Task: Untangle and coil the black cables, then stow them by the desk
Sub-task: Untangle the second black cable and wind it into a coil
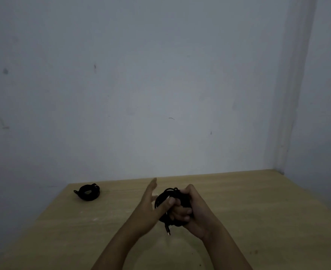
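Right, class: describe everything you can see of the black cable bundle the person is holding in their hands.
The black cable bundle is a thin dark cord wound into rough loops, held above the wooden desk. The right hand grips it, fingers curled round the loops. The left hand touches its left side with the thumb, fingers straight. One loose end with a small plug hangs below. Finer detail is lost in dim light.

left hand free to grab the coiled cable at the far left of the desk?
Probably yes. The left hand has fingers straight, only its thumb touching the bundle in the right hand's grip. The desk between it and the coiled cable looks bare.
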